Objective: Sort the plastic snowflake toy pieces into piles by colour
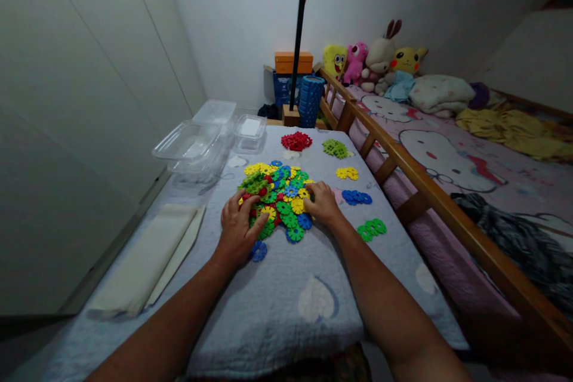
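A mixed pile of flat plastic snowflake discs (pixel 280 198) in yellow, green, blue and red lies on a light quilted cover (pixel 286 304). My left hand (pixel 239 228) rests on the pile's left edge, fingers spread over the discs. My right hand (pixel 323 203) touches the pile's right edge with fingers curled on discs; what they pinch is hidden. Sorted groups lie beyond and to the right: red (pixel 296 141), light green (pixel 335 148), yellow (pixel 347 173), blue (pixel 357 197), dark green (pixel 372 228). A single blue disc (pixel 258 250) sits by my left wrist.
Clear plastic containers (pixel 192 146) and lids (pixel 249 130) stand at the far left. A folded cream cloth (pixel 147 256) lies at left. A wooden bed rail (pixel 430 191) borders the right, with plush toys (pixel 373 59) behind. A black pole (pixel 299 30) rises at the back.
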Action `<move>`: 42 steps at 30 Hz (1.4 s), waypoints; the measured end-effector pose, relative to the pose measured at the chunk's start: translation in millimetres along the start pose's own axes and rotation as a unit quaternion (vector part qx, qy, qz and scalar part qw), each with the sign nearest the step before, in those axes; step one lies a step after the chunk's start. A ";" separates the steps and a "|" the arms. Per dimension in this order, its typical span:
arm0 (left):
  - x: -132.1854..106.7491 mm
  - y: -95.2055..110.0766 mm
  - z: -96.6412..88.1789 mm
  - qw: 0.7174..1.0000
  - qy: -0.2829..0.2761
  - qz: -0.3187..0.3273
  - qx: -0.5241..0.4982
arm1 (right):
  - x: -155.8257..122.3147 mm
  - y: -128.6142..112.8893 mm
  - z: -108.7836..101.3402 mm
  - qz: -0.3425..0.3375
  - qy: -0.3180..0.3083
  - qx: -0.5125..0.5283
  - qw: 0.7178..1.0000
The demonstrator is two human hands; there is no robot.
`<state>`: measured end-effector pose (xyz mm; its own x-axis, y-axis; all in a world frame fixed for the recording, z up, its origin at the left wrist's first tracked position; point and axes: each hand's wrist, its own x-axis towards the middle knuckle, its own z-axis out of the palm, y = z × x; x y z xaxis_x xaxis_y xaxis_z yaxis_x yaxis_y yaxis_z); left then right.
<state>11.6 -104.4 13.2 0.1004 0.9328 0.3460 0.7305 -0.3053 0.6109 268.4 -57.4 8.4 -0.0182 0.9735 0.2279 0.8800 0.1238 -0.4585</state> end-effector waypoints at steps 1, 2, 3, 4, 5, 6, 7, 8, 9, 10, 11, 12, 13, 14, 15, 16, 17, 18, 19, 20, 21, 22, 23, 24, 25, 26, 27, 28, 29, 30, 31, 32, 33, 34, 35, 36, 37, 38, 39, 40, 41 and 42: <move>0.4 -0.8 0.2 1.000 0.001 -0.004 -0.011 | 0.1 0.0 0.3 0.001 -0.001 0.000 1.000; 1.1 -1.8 0.4 1.000 0.002 -0.011 -0.023 | 0.5 0.6 0.6 0.001 -0.001 0.002 1.000; 2.1 -3.0 0.8 0.999 0.003 -0.021 -0.038 | 1.1 1.7 0.8 0.001 0.000 0.009 1.000; 3.3 -4.5 1.4 0.998 0.003 -0.033 -0.053 | 1.8 3.1 1.0 0.001 0.004 0.018 1.000; 4.7 -6.1 2.0 0.997 0.002 -0.045 -0.068 | 2.7 4.6 1.0 -0.001 0.009 0.030 1.000; 6.2 -7.8 2.8 0.995 0.002 -0.056 -0.082 | 3.7 6.1 0.9 -0.002 0.017 0.043 0.999; 7.6 -9.4 3.6 0.994 0.000 -0.064 -0.093 | 4.6 7.4 0.6 -0.005 0.024 0.060 0.998; 9.0 -10.7 4.5 0.992 -0.002 -0.073 -0.101 | 5.4 8.3 0.2 -0.008 0.030 0.079 0.996; 10.3 -11.6 5.2 0.991 -0.003 -0.082 -0.107 | 6.0 8.9 -0.3 -0.012 0.034 0.102 0.994; 11.7 -12.1 5.8 0.990 -0.006 -0.092 -0.110 | 6.5 9.1 -1.0 -0.013 0.034 0.128 0.991; 13.1 -12.2 6.1 0.989 -0.010 -0.101 -0.110 | 6.8 9.1 -1.8 -0.010 0.031 0.157 0.987; 14.9 -11.8 6.0 0.988 -0.014 -0.108 -0.110 | 7.2 9.0 -2.8 -0.002 0.027 0.185 0.982; 17.0 -11.1 5.7 0.988 -0.020 -0.110 -0.109 | 7.6 9.0 -4.0 0.008 0.023 0.211 0.977; 19.7 -10.3 5.0 0.988 -0.025 -0.108 -0.108 | 8.3 9.3 -5.6 0.020 0.022 0.233 0.972; 22.8 -9.5 4.3 0.989 -0.025 -0.099 -0.109 | 9.4 10.1 -7.6 0.030 0.022 0.252 0.967; 26.4 -8.9 3.5 0.990 -0.020 -0.091 -0.110 | 11.0 11.7 -10.1 0.039 0.025 0.266 0.963; 30.3 -8.6 2.8 0.990 -0.011 -0.084 -0.112 | 13.4 14.1 -13.3 0.045 0.032 0.276 0.959; 34.1 -8.7 2.3 0.990 -0.008 -0.079 -0.117 | 16.5 17.5 -17.0 0.050 0.043 0.283 0.957; 37.8 -9.4 2.0 0.989 -0.006 -0.080 -0.124 | 20.5 22.0 -21.5 0.057 0.057 0.284 0.955; 41.1 -10.6 1.9 0.988 0.000 -0.085 -0.130 | 25.3 27.5 -26.4 0.067 0.076 0.279 0.955; 43.7 -12.3 1.9 0.987 0.004 -0.088 -0.135 | 30.9 34.1 -31.9 0.078 0.097 0.269 0.955; 45.7 -14.4 2.1 0.986 0.011 -0.091 -0.140 | 37.0 41.5 -37.6 0.091 0.119 0.253 0.956; 47.1 -16.8 2.4 0.985 0.020 -0.092 -0.146 | 43.4 49.6 -43.4 0.105 0.141 0.234 0.956; 47.8 -19.4 2.6 0.984 0.032 -0.093 -0.152 | 50.0 58.1 -49.1 0.118 0.160 0.215 0.956; 48.1 -21.9 2.8 0.982 0.047 -0.094 -0.157 | 56.3 66.7 -54.3 0.132 0.176 0.194 0.956; 48.0 -24.3 3.0 0.980 0.061 -0.097 -0.162 | 62.3 75.3 -58.9 0.150 0.189 0.177 0.954; 47.8 -26.3 3.2 0.978 0.074 -0.101 -0.165 | 67.8 83.5 -62.7 0.170 0.195 0.162 0.952; 47.6 -28.0 3.3 0.977 0.083 -0.103 -0.165 | 72.6 91.3 -65.4 0.191 0.197 0.150 0.950; 47.3 -29.3 3.5 0.977 0.087 -0.105 -0.164 | 76.6 98.4 -67.2 0.214 0.197 0.140 0.946; 47.2 -30.1 3.7 0.978 0.089 -0.104 -0.160 | 80.0 104.8 -67.9 0.237 0.196 0.131 0.943; 47.1 -30.6 3.8 0.979 0.090 -0.099 -0.154 | 82.7 110.5 -67.6 0.256 0.194 0.122 0.939; 47.0 -30.7 3.8 0.981 0.089 -0.093 -0.148 | 84.9 115.6 -66.6 0.272 0.194 0.114 0.936; 47.0 -30.5 3.8 0.982 0.089 -0.088 -0.143 | 86.7 119.9 -64.9 0.285 0.192 0.105 0.933; 47.0 -30.2 3.6 0.983 0.090 -0.085 -0.138 | 88.1 123.7 -62.9 0.295 0.190 0.096 0.932; 47.0 -29.8 3.3 0.983 0.090 -0.083 -0.135 | 89.4 126.7 -60.7 0.301 0.188 0.087 0.931; 47.0 -29.4 3.0 0.983 0.092 -0.083 -0.133 | 90.5 129.1 -58.6 0.306 0.187 0.079 0.930; 47.0 -29.2 2.6 0.983 0.093 -0.084 -0.131 | 91.6 130.9 -56.7 0.310 0.186 0.073 0.929; 47.0 -29.1 2.2 0.983 0.094 -0.085 -0.130 | 92.4 132.0 -55.1 0.314 0.186 0.069 0.929; 47.1 -29.2 2.0 0.983 0.095 -0.086 -0.128 | 93.2 132.5 -54.1 0.315 0.186 0.066 0.928; 47.2 -29.5 1.8 0.983 0.096 -0.087 -0.128 | 93.7 132.5 -53.7 0.315 0.186 0.064 0.928; 47.4 -29.9 1.8 0.983 0.097 -0.088 -0.127 | 93.9 132.0 -53.9 0.314 0.185 0.062 0.929; 47.6 -30.4 1.9 0.983 0.099 -0.088 -0.127 | 93.8 131.1 -54.7 0.312 0.186 0.060 0.930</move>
<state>-4.6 -50.3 9.7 -0.1638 0.9279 0.3349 0.5303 -0.2034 0.8231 408.0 39.6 16.7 0.6621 0.7329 0.1564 0.6052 -0.3998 -0.6884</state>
